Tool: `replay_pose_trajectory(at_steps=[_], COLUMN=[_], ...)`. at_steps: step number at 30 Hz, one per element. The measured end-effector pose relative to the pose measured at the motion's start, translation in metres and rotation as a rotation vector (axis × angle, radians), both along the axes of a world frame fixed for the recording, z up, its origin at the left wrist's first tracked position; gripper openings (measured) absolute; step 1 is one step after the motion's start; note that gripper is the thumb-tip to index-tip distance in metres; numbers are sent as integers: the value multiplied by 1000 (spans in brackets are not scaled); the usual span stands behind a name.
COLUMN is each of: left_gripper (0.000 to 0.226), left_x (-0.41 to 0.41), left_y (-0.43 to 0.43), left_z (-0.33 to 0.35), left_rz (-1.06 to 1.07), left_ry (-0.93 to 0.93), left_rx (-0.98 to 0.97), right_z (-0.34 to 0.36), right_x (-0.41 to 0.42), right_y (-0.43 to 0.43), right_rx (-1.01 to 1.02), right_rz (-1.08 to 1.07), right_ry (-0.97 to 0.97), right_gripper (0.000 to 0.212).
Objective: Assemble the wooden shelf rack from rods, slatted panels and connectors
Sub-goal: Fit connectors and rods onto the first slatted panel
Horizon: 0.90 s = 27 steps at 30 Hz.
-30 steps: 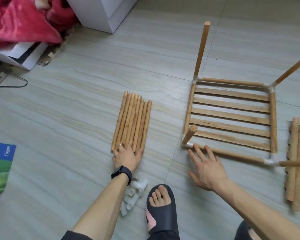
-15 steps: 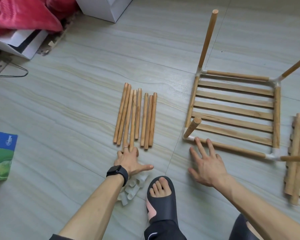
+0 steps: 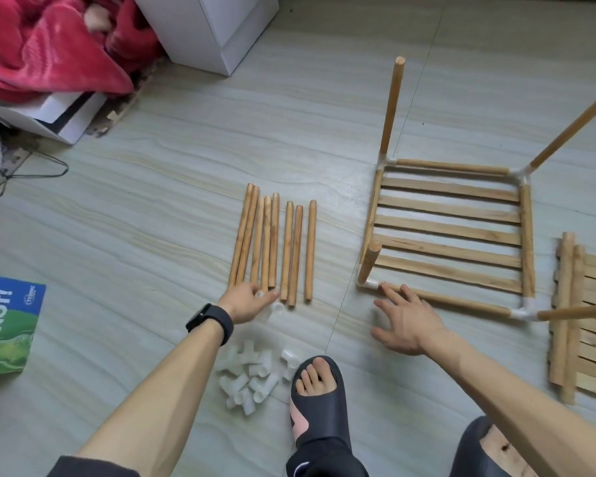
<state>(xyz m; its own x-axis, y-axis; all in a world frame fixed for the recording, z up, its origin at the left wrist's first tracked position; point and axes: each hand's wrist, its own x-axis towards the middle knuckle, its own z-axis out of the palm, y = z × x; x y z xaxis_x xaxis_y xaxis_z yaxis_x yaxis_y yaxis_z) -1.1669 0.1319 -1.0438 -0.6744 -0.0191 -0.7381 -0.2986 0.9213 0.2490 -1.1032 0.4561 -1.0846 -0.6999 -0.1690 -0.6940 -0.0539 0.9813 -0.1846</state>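
Several loose wooden rods (image 3: 276, 246) lie side by side on the floor. My left hand (image 3: 245, 302) is at their near ends, its fingers curled round a translucent white connector (image 3: 274, 307). A pile of white connectors (image 3: 248, 376) lies behind that wrist. To the right sits the part-built rack frame (image 3: 451, 228): a slatted panel framed by rods and corner connectors, with upright rods at its corners. My right hand (image 3: 406, 318) is spread flat, fingertips touching the frame's near rod beside the near-left corner connector (image 3: 369, 284).
More slatted panels and rods (image 3: 585, 321) are stacked at the right edge. A green box (image 3: 4, 325) lies far left. A red blanket (image 3: 49, 46), a white carton (image 3: 59, 122) and a white cabinet (image 3: 217, 25) stand at the back left. My slippered foot (image 3: 319, 390) rests beside the connectors.
The rods have spread apart from a tight bundle. My left hand went from pressing flat on the rod ends to holding a connector. My right hand has hardly moved.
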Motion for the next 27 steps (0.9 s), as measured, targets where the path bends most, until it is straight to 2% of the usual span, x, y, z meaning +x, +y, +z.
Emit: replay_pose_trajectory(at_steps=[4,8,12,16,20,23,27], left_gripper=[63,74,83,80,73,67,64], left_x=[-24,-26,-16,-11,-16,-20,-17], left_y=[28,76,122,155,174,179,189], left_z=[68,129,174,212,246,267,280], left_rz=[261,276,215,139,141,140,186], left_ry=[110,231,300,390,408,367,368], left_rx=[365,593,666,621,623,621,674], right_z=[53,120,189,255,304,327,338], right_x=[-20,-21,-13,-8,-9,-11,-15], right_y=[7,9,10,12,17,20,19], right_rx=[-265,-544,-792,-988,-962,-934,-887], right_rz=[-284,-456,-589,-627,-548,-481,-474], right_ry=[-7,163,311,321,444,516,701], right_gripper=[63,44,24,30,46,66,55])
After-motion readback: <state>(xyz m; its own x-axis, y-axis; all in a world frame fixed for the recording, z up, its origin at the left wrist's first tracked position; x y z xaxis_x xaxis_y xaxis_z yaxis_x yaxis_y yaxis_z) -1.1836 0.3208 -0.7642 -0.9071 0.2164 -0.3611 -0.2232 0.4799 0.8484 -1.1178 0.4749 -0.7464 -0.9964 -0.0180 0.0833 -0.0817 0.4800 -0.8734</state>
